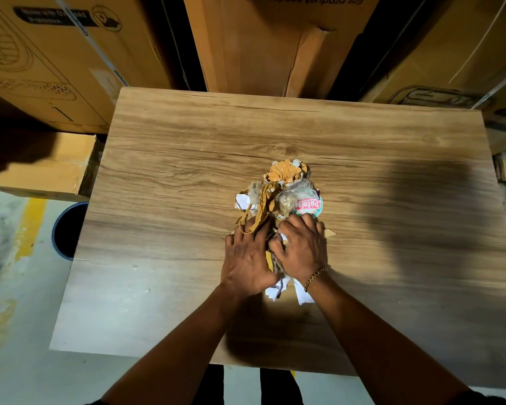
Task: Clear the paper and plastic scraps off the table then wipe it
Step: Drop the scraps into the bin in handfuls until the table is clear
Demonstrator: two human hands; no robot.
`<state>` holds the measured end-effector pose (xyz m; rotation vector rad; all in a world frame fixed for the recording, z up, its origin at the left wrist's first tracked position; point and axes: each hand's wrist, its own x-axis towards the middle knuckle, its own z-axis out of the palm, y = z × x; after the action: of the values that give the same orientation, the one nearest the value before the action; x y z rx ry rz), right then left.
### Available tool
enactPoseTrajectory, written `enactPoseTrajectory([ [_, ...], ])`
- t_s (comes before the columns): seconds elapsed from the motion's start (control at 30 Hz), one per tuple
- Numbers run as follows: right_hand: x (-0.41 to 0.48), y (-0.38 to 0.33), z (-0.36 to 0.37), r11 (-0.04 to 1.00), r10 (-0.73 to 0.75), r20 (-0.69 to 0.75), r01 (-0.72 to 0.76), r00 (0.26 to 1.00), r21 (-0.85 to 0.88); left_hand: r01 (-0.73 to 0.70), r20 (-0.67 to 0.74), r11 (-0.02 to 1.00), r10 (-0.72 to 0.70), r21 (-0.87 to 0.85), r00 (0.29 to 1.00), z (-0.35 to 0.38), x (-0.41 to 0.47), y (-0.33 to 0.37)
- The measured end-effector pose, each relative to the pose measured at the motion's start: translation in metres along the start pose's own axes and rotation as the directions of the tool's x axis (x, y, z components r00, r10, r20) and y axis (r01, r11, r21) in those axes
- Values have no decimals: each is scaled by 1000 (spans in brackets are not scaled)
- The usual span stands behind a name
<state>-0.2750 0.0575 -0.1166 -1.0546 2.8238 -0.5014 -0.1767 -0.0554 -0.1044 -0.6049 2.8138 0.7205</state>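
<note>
A heap of scraps [284, 185] lies in the middle of the wooden table [173, 176]: orange paper strips, crumpled clear plastic, white paper bits and a round red-and-green label. My left hand [247, 258] presses on the near left side of the heap, fingers spread over the orange strips. My right hand [301, 247], with a gold bracelet at the wrist, curls its fingers into the near right side of the heap. White paper [278, 290] sticks out under both wrists. Both hands squeeze the heap between them.
Large cardboard boxes [275, 39] stand against the table's far edge and to the left and right. A dark blue round bin [69, 229] sits on the floor beside the table's left edge. A yellow line runs along the concrete floor at left.
</note>
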Motion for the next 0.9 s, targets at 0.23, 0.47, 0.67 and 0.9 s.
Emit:
enactPoseTrajectory([
  [0.23, 0, 0, 2, 997, 32, -21, -31, 999, 71, -8, -209, 996, -11, -89, 978, 19, -12, 2],
  [0.47, -6, -10, -4, 880, 242, -112, -170, 964, 444, 83, -276, 903, -215, -422, 937, 37, -28, 33],
  [0.67, 1, -22, -31, 276, 503, 108, -279, 857, 920, 117, -143, 488, -465, -865, 874, 25, -27, 71],
  [0.9, -15, -10, -50, -366, 486, 470, -316, 737, 875, 195, 76, 196, -491, -961, 868, 26, -11, 100],
])
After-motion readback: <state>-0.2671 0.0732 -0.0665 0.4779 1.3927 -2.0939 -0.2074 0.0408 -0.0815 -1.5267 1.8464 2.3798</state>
